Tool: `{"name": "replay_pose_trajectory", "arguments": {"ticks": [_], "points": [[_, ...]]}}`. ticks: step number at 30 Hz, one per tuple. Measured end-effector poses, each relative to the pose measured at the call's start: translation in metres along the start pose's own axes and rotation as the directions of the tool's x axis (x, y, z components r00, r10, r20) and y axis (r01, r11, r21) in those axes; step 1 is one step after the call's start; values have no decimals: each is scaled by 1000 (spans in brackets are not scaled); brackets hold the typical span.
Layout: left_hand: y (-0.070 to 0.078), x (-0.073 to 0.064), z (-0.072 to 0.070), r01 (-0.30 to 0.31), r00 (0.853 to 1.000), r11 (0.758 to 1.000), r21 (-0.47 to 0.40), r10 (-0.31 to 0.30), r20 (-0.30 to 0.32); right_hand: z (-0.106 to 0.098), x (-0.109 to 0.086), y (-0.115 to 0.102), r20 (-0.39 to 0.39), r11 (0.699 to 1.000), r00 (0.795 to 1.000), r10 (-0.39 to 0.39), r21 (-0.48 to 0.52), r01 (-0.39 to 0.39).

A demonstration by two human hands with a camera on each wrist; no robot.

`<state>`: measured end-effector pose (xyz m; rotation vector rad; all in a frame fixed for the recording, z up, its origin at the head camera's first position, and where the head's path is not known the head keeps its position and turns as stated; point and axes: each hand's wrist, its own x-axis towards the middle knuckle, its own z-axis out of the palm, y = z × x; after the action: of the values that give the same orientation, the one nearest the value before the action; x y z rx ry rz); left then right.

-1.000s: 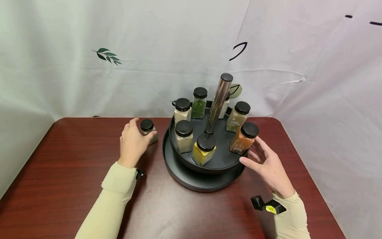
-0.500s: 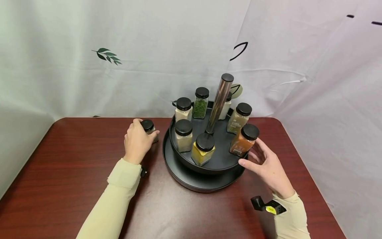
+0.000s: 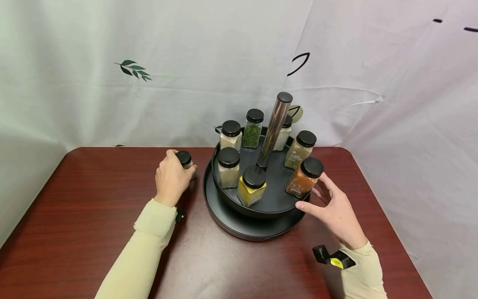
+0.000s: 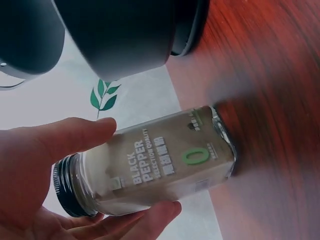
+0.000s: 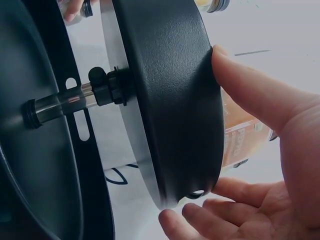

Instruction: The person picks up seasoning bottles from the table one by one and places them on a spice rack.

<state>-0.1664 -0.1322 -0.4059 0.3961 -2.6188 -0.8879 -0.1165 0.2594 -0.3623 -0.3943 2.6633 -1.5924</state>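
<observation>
My left hand grips a black pepper jar with a black lid, left of a two-tier black turntable spice rack. In the left wrist view the jar stands on or just over the table; thumb and fingers hold it from opposite sides near the lid. My right hand holds the rim of the upper tray, its thumb and fingers spread along the right front edge. An orange spice jar stands on the tray beside those fingers. A yellow spice jar stands at the tray's front.
The lower tray rests on the red-brown table. A metal post rises from the rack's middle. Several more jars, including one of green herbs, stand around the upper tray. A white curtain hangs behind.
My left hand has moved slightly right and closed round the pepper jar. The upper tray has turned a little, its front jars shifting left and rear ones right; my right thumb moved with it.
</observation>
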Motion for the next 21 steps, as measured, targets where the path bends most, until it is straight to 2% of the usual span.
{"name": "replay_pose_trajectory", "arguments": {"ticks": [8,15,21], "points": [[0,-15,-10,-40,999,999,-19,39,-30,-6,0,1,1,997,1000,16,-69,-16],[7,-30,-29,-70,995,997,-39,67,-76,-11,0,1,16,996,1000,8,-84,-6],[17,-42,-45,-85,989,996,-36,80,-121,-15,-1,0,-13,992,1000,-5,-124,4]]}}
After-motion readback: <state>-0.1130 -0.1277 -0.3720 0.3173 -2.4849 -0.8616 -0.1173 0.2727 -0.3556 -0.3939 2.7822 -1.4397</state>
